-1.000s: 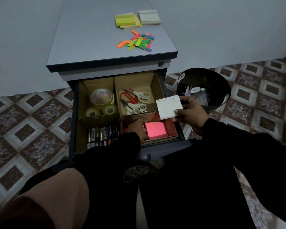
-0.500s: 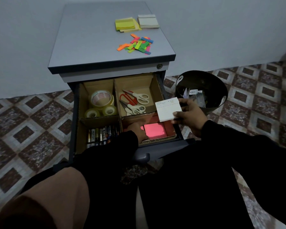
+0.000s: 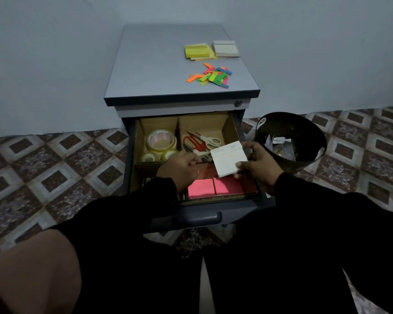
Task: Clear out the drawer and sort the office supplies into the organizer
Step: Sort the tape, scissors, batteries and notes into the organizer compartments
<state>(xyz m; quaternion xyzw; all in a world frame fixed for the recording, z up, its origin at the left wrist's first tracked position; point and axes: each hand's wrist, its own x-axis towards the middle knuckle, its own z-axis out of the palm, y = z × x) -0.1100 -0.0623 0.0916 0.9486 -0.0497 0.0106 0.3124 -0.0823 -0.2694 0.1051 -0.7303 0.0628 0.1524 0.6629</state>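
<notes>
- Here, open blue-grey metal drawer (image 3: 191, 217) of a small pedestal cabinet (image 3: 159, 64), fitted with a brown cardboard organizer (image 3: 230, 126) split into four compartments.
- Held above the drawer's near-right compartment: a white square pad of notes (image 3: 228, 158), tilted, pinched between thumb and fingers of the right hand (image 3: 258, 165).
- Left hand (image 3: 179, 169) over the middle of the drawer, fingers loosely curled toward the white pad; cannot tell whether anything is gripped or touched.
- In the drawer's near-right compartment, below the white pad: two pink square sticky-note pads (image 3: 214, 188), side by side and touching.
- In the drawer's far-left compartment: clear rolls of adhesive tape (image 3: 160, 141), one large and two smaller.
- In the drawer's far-right compartment: scissors with red and white handles (image 3: 201, 141), partly hidden behind the white pad.
- Near-left compartment mostly hidden by the left sleeve.
- On the cabinet top, behind the drawer: a yellow sticky-note stack (image 3: 197, 51), a pale off-white pad (image 3: 226, 48) just beside it, and a loose heap of small multicoloured paper tabs (image 3: 211, 75).
- To the right of the drawer, on the patterned tile floor (image 3: 55, 159): a black round bin (image 3: 309, 137) with scraps inside.
</notes>
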